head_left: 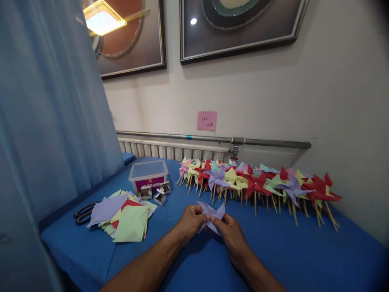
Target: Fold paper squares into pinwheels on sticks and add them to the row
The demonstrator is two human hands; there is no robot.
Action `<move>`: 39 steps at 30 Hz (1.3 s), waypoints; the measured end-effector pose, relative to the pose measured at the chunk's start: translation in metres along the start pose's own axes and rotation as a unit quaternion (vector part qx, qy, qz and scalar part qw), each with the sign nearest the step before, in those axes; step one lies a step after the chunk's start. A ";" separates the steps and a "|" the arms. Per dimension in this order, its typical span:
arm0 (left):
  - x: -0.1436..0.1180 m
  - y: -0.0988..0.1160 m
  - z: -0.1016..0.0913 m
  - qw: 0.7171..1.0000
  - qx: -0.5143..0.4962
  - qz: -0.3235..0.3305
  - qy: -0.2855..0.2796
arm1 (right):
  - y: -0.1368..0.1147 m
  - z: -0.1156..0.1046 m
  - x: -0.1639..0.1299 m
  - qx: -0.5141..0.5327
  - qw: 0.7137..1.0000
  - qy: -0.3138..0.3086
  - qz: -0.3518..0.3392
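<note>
At ten o'clock from the hands, a lidded plastic tub [148,173] hides its contents. Left hand [191,222] and right hand [231,232] pinch a lilac paper pinwheel [212,215]; finished pinwheels [258,183] line up at one o'clock.

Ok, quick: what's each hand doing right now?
Left hand: closed on the folded lilac paper pinwheel.
Right hand: closed, pinching the same pinwheel's other side.

On the table [304,251], a paper pinwheel head [212,216] is held between the left hand [191,222] and the right hand [231,233], near the front edge. Behind the hands, a row of finished pinwheels [258,182] lies along the wall. To the left lies a stack of paper sheets [124,217], with scissors [82,213] on its left and a plastic box [148,174] and small cardboard boxes [155,193] behind it.
</note>
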State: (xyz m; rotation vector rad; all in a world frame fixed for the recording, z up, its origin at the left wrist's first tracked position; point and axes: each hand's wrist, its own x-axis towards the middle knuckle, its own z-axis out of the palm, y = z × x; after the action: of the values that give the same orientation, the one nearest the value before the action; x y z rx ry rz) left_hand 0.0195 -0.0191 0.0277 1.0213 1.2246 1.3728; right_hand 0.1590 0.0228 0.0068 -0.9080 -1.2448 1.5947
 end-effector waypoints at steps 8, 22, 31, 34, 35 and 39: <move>0.021 0.030 -0.071 0.959 0.145 0.098 0.222 | -0.003 -0.016 0.008 0.018 0.997 0.079 -0.017; 0.013 0.042 -0.137 0.730 0.646 -0.095 0.204 | 0.003 -0.012 0.006 -0.027 0.997 0.072 -0.014; 0.025 0.048 -0.134 0.711 0.675 -0.105 0.165 | 0.005 -0.007 0.005 -0.042 0.998 0.044 -0.025; 0.029 0.051 -0.130 0.697 0.691 -0.104 0.162 | 0.004 -0.008 0.005 -0.043 0.998 0.028 -0.037; 0.030 0.051 -0.130 0.694 0.693 -0.103 0.166 | 0.004 -0.008 0.004 -0.045 0.998 0.026 -0.038; 0.025 0.047 -0.133 0.701 0.685 -0.088 0.178 | 0.006 -0.010 0.005 -0.053 0.998 0.026 -0.035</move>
State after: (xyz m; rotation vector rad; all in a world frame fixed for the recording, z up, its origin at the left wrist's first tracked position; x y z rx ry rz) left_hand -0.1207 -0.0149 0.0558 1.5198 2.6952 0.2552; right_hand 0.1654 0.0296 -0.0009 -0.9553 -1.3206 1.4541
